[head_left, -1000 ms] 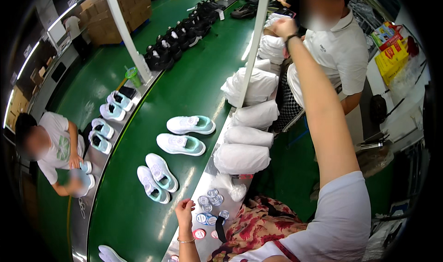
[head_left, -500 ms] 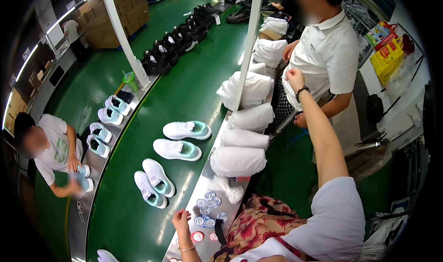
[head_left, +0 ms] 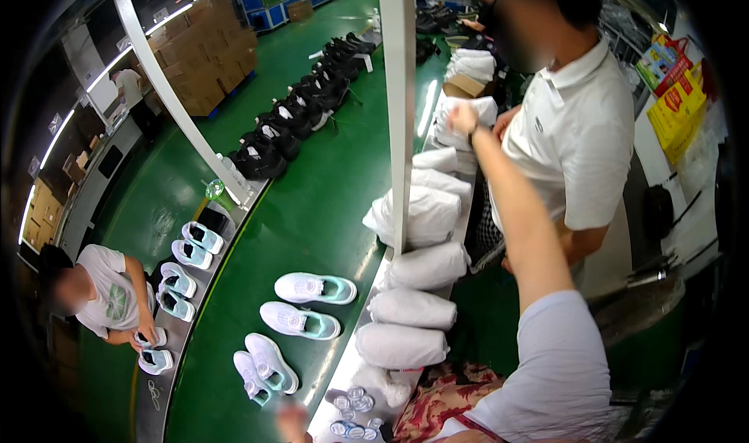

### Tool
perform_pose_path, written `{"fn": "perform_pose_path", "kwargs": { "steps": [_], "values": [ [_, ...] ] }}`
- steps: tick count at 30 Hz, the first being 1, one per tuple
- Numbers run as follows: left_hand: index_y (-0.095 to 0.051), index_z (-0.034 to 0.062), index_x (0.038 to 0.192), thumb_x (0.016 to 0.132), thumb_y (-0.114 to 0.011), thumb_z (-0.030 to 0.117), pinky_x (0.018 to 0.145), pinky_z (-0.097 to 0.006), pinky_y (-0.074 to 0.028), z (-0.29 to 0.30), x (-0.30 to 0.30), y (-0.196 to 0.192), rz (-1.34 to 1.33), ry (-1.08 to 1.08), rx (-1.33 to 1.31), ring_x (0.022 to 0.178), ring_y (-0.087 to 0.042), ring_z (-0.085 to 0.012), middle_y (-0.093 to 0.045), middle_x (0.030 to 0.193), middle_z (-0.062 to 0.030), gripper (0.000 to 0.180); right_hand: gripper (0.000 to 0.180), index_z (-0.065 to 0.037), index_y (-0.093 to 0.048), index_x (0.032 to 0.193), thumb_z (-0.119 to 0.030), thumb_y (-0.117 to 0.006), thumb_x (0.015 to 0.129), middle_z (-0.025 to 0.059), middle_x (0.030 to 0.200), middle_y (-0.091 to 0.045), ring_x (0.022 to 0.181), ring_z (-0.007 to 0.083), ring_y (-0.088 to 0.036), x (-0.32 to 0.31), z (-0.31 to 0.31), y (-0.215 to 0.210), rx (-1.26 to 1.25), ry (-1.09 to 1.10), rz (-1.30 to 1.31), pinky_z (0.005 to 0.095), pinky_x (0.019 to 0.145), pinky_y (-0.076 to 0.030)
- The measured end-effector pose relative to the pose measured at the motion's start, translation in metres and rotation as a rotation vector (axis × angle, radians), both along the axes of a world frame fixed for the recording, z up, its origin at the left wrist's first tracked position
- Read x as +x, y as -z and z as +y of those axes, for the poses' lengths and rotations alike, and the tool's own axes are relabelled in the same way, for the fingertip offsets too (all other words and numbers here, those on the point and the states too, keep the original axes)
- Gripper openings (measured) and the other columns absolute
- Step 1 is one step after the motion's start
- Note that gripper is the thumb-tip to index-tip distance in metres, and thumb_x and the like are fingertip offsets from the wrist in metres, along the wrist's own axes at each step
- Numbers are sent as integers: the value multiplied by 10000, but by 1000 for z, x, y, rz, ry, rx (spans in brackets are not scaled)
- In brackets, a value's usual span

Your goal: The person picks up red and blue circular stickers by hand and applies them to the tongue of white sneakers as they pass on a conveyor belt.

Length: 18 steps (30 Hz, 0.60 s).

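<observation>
My right hand (head_left: 462,117) is stretched way out, resting on a white wrapped bundle (head_left: 468,115) at the far end of the bench (head_left: 343,373). Can't tell how tight the grip is, the fingers are too small to make out. My left hand (head_left: 290,421) is low at the frame's bottom edge, blurry, so no idea about its grip either, right by some small round clear caps (head_left: 351,400). More white bundles (head_left: 409,306) line the bench toward me. A person in a white polo (head_left: 577,131) stands just beside my arm. White and mint sneakers (head_left: 316,288) sit on the green belt (head_left: 312,201).
</observation>
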<state>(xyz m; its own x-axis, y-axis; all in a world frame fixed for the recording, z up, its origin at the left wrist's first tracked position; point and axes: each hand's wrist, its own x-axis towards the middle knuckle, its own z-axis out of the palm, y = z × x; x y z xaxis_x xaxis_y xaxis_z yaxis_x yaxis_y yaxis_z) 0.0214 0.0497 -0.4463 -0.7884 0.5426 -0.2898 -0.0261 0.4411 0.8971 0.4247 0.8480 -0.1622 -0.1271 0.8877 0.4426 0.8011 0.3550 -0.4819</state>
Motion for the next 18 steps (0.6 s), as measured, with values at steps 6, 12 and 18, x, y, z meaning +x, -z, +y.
{"fn": "perform_pose_path", "kwargs": {
  "steps": [6,12,18],
  "values": [
    [-520,10,939,835,-550,150,482,-258,-468,77,61,-31,-272,-218,70,570,-569,-166,-572,700,-96,176,111,-4,-602,660,-98,-588,716,65,554,-603,505,117,-570,9,-103,42,-239,31,413,249,500,-433],
    [-514,9,931,799,-572,84,511,-236,-481,92,81,-58,-381,-230,69,596,-583,-164,-574,753,-89,162,117,9,-592,710,-98,-581,757,72,568,-604,534,131,-596,15,-168,25,-210,-15,508,256,524,-451],
    [-503,11,946,803,-565,94,524,-240,-471,86,48,-29,-325,-10,-146,613,-572,-152,-571,781,-71,176,152,-12,-622,667,-134,-563,735,180,671,-622,649,311,-630,53,-138,77,-352,170,29,405,583,-488]
  ]
}}
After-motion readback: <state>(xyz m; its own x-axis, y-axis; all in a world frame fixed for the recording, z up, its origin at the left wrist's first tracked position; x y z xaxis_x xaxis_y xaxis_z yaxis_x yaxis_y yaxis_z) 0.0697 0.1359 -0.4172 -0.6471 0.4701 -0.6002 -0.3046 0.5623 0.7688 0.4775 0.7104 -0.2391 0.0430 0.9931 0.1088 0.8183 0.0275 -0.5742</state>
